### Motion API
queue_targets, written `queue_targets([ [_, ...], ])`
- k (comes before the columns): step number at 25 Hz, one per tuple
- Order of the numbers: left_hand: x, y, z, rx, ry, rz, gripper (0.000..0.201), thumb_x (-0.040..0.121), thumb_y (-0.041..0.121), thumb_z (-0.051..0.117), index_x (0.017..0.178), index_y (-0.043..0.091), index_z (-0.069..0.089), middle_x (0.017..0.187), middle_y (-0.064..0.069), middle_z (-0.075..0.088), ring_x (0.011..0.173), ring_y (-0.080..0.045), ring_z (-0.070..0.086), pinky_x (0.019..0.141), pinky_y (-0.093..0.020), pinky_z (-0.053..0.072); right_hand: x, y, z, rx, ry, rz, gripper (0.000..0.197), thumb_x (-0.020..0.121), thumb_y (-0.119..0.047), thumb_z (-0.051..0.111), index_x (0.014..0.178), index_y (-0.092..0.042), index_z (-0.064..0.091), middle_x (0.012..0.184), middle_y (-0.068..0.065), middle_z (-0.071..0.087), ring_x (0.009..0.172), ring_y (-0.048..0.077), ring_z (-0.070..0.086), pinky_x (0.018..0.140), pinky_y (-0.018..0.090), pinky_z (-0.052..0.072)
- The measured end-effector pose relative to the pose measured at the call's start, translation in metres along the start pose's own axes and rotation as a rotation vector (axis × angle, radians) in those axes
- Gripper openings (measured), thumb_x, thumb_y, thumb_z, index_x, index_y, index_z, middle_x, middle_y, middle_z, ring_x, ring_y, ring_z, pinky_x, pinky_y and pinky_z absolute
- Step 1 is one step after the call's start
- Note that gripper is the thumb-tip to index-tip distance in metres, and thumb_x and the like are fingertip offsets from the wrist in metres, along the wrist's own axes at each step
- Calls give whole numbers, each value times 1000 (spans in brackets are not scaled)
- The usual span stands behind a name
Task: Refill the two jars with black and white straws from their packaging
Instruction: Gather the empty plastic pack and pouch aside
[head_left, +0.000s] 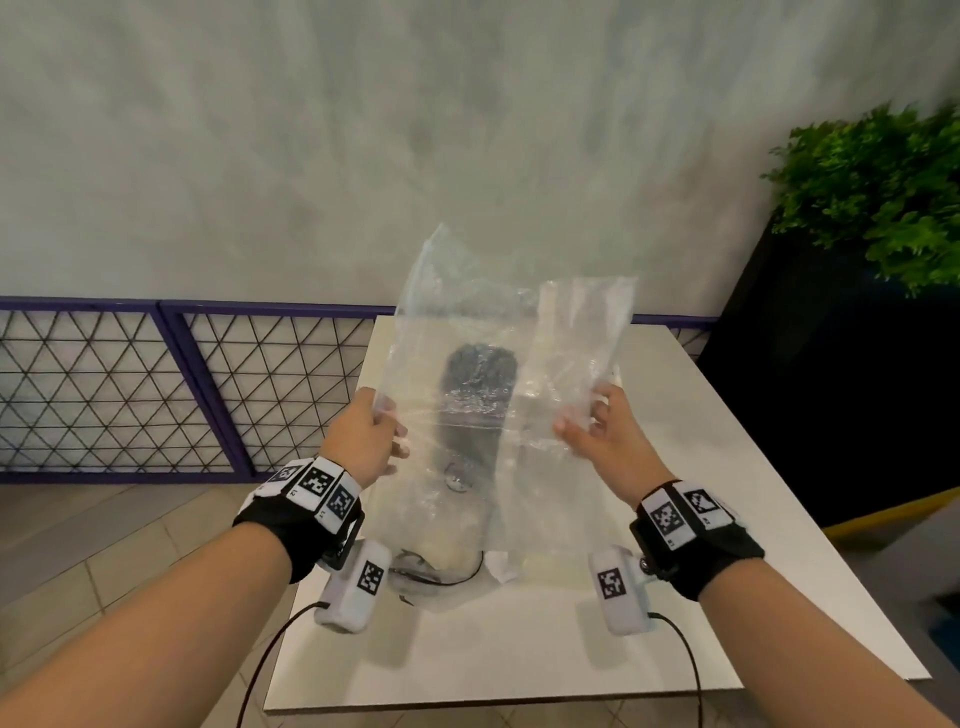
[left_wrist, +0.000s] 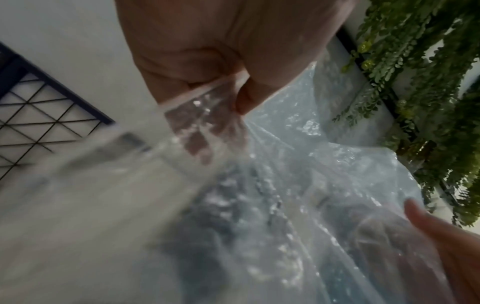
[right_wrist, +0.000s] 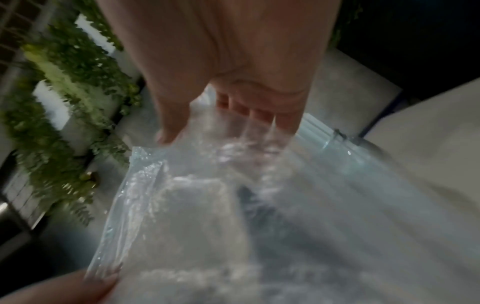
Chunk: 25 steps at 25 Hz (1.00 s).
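Observation:
I hold crumpled clear plastic packaging (head_left: 467, 312) upright above the white table (head_left: 727, 519). My left hand (head_left: 363, 436) grips its left edge, with the plastic pinched under curled fingers (left_wrist: 221, 82). My right hand (head_left: 597, 431) pinches a second flap of plastic (head_left: 582, 332) between thumb and fingers (right_wrist: 233, 92). Nothing shows inside the plastic. Through it I see a jar full of black straws (head_left: 478, 384) standing on the table behind. A pale blurred mass with a wire clip (head_left: 441, 566) lies below the plastic's lower edge; I cannot tell what it is.
A purple wire-mesh fence (head_left: 156, 389) runs along the left and behind the table. A black planter (head_left: 805, 389) with a green plant (head_left: 883, 192) stands at the right. Tiled floor lies to the left of the table.

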<state>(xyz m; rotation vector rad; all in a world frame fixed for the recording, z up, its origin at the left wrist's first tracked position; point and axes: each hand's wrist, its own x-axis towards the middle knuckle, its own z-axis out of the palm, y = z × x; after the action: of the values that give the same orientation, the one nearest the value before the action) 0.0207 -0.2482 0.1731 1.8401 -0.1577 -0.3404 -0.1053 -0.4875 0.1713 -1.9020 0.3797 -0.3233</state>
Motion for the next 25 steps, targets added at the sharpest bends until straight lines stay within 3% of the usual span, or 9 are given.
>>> queue_targets([
  [2,0,0,2,-91,-11,-42,53,89,-14,29,127,22,36,107,-7,54,66,-28,63,60,-42,54,-8,-3,-2,-135,-143,-62,87,86,-16,69,147,-33,9,131,-19,42,110,13,56,92,29,47],
  [4,-4,1,7,-74,-64,-29,70,86,-19,25,134,32,30,117,-4,50,75,-33,66,64,-49,57,-8,4,0,-397,-137,-168,87,90,-8,60,149,-35,1,142,-11,38,125,13,45,105,28,38],
  [8,-16,13,20,-115,-185,18,61,89,-10,30,124,39,33,125,-2,50,98,-32,64,77,-52,57,-10,9,20,-670,-10,-383,87,82,18,39,144,-40,24,137,3,36,99,15,50,81,17,45],
  [12,-31,23,36,-249,-450,-90,68,73,43,66,134,36,38,124,2,62,108,-25,64,75,-43,57,-13,11,47,-761,61,-501,85,72,25,43,133,-34,52,143,7,37,119,29,41,96,31,41],
  [14,-32,21,44,-322,-477,-113,58,79,53,64,130,32,48,120,-2,67,103,-24,67,77,-44,58,-19,3,63,-784,50,-615,69,74,18,42,126,-23,60,141,10,43,118,33,42,96,35,42],
  [16,-24,17,46,-385,-285,-88,38,94,37,52,128,22,51,114,-10,69,93,-27,70,70,-42,59,-26,0,71,-702,-43,-721,60,75,9,36,126,-16,57,144,9,42,126,31,40,104,35,37],
  [19,-8,11,32,-456,-53,-105,35,91,8,39,123,9,53,109,-19,67,93,-36,69,81,-57,56,-28,8,54,-478,-26,-634,57,86,-12,51,141,-18,38,155,-1,24,142,9,21,116,27,22],
  [22,-3,12,19,-519,14,-196,20,93,1,37,93,12,54,111,-24,61,93,-35,63,92,-56,51,-30,16,31,-345,81,-433,89,77,-57,64,147,-36,13,157,-13,3,145,2,5,114,24,14],
  [25,-15,24,22,-578,-26,-274,22,94,-4,34,83,9,49,135,-30,49,115,-39,57,74,-40,59,-34,15,34,-339,-72,-352,118,58,-66,75,146,-42,-1,154,-22,-13,144,-2,-7,110,19,13],
])
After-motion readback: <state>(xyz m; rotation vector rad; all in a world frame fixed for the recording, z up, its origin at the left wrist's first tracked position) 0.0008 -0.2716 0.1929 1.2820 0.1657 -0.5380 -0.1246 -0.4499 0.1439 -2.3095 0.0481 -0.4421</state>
